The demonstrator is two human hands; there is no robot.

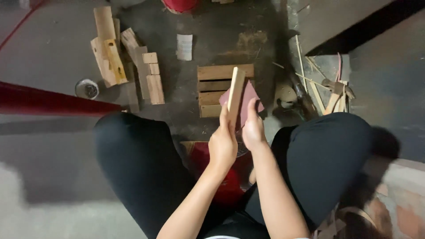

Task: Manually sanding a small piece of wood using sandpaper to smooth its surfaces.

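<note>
My left hand [222,144] grips the lower end of a pale wooden stick [236,88] that points up and away from me. My right hand [252,128] presses a reddish-brown sheet of sandpaper [250,95] against the stick's right side. Both hands are raised between my knees, which are in black trousers. A small slatted wooden pallet [212,84] lies on the floor just behind the stick.
Several offcuts of wood [133,62] lie on the floor at upper left, beside a small round tin [86,88]. A red pole [48,102] crosses the left side. Thin sticks and a tool [330,90] lie at right. A red object [212,163] sits under my hands.
</note>
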